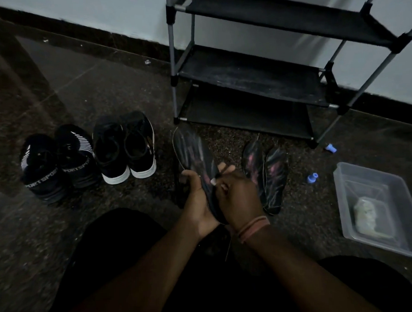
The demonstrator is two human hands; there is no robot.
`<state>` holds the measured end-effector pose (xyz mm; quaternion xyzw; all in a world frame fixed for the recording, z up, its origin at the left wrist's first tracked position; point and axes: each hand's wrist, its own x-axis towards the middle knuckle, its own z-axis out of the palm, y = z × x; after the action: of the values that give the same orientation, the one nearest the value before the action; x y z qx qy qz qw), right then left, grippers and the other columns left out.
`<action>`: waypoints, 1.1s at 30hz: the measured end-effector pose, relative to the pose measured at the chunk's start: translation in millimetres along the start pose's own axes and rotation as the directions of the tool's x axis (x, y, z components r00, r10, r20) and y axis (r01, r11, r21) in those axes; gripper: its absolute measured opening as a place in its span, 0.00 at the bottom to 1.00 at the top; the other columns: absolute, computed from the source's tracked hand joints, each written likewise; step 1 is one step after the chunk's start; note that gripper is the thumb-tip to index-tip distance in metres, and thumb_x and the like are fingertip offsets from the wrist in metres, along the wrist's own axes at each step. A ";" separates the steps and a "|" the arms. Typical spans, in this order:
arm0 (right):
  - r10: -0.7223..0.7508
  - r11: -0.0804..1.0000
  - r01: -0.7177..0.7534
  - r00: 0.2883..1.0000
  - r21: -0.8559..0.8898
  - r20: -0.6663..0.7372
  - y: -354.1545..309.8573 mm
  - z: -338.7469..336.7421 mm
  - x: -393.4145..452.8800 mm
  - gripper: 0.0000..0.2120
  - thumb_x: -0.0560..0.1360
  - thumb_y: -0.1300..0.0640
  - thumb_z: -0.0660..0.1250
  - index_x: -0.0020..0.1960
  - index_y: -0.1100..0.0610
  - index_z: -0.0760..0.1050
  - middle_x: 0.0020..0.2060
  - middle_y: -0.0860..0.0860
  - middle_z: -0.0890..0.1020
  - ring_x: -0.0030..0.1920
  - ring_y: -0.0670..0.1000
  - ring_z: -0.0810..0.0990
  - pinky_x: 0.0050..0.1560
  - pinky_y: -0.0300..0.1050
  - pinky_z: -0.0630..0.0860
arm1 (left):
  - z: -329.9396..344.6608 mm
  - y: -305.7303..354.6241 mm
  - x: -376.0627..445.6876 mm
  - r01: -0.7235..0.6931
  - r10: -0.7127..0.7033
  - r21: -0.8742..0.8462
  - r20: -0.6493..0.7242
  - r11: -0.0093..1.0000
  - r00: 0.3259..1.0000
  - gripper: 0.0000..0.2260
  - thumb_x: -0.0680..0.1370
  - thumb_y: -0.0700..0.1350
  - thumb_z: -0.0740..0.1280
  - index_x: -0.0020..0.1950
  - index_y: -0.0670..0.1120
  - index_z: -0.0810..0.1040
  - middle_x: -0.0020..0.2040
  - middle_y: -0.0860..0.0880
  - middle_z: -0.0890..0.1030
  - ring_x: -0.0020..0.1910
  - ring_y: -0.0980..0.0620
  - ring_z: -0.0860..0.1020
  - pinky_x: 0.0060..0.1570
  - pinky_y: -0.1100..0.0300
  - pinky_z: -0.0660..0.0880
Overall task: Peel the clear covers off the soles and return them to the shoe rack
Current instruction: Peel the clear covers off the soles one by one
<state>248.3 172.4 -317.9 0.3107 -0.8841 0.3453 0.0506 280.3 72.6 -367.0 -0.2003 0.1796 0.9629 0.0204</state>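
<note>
I see my left hand (197,198) gripping a dark sole (195,154) from beneath, near frame centre, toe pointing to 11 o'clock. My right hand (237,197) pinches at its near edge with curled fingers. Two more soles (267,172) lie on the floor at 3 o'clock of the hands, touching. The rack (251,83) stands at 12 o'clock, two shoe pairs (89,156) at 9, a tub (396,218) at 4.
</note>
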 end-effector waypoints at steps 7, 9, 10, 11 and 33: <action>0.111 0.994 -0.112 0.993 0.019 0.050 16.2 -2.7 12.0 0.08 0.72 0.59 0.65 0.42 0.59 0.84 0.41 0.56 0.84 0.42 0.56 0.83 0.45 0.49 0.79 | -2.4 2.2 18.1 -0.009 0.009 -0.004 -0.047 1.000 0.999 0.40 0.77 0.74 0.48 0.73 0.46 0.74 0.71 0.46 0.78 0.67 0.47 0.78 0.65 0.47 0.72; 0.107 0.994 -0.107 0.993 -0.004 0.055 11.5 1.9 12.9 0.07 0.72 0.61 0.65 0.41 0.58 0.82 0.40 0.57 0.83 0.41 0.56 0.82 0.44 0.48 0.78 | -1.6 1.1 18.7 0.021 -0.021 -0.001 -0.051 1.000 0.998 0.41 0.77 0.74 0.48 0.71 0.45 0.77 0.69 0.46 0.79 0.67 0.47 0.78 0.65 0.48 0.72; 0.083 0.996 -0.088 0.987 0.029 0.135 3.6 8.5 6.3 0.08 0.72 0.60 0.64 0.39 0.56 0.82 0.38 0.55 0.83 0.39 0.54 0.81 0.43 0.49 0.78 | -3.1 2.8 19.8 0.013 -0.014 -0.011 -0.065 1.000 0.998 0.42 0.76 0.75 0.48 0.68 0.45 0.81 0.68 0.46 0.80 0.67 0.46 0.78 0.66 0.48 0.71; 0.067 0.994 -0.083 0.975 0.067 0.213 -3.9 11.8 -1.4 0.08 0.71 0.58 0.64 0.37 0.55 0.81 0.35 0.53 0.83 0.37 0.53 0.81 0.41 0.50 0.78 | -4.9 4.5 20.3 -0.003 0.003 -0.006 -0.079 1.000 0.997 0.42 0.75 0.75 0.48 0.63 0.45 0.85 0.65 0.45 0.82 0.65 0.46 0.79 0.67 0.48 0.71; 0.175 0.979 -0.169 0.983 -0.112 0.046 12.7 -9.7 17.8 0.15 0.75 0.55 0.58 0.40 0.58 0.81 0.41 0.58 0.83 0.41 0.57 0.83 0.42 0.46 0.79 | -0.2 -3.0 10.2 0.063 -0.062 0.078 -0.011 0.995 0.998 0.37 0.79 0.72 0.51 0.74 0.45 0.75 0.70 0.41 0.78 0.67 0.44 0.78 0.62 0.47 0.78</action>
<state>225.5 176.7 -312.5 0.2394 -0.9261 0.2913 0.0125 271.3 74.9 -372.2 -0.2091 0.2110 0.9531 0.0576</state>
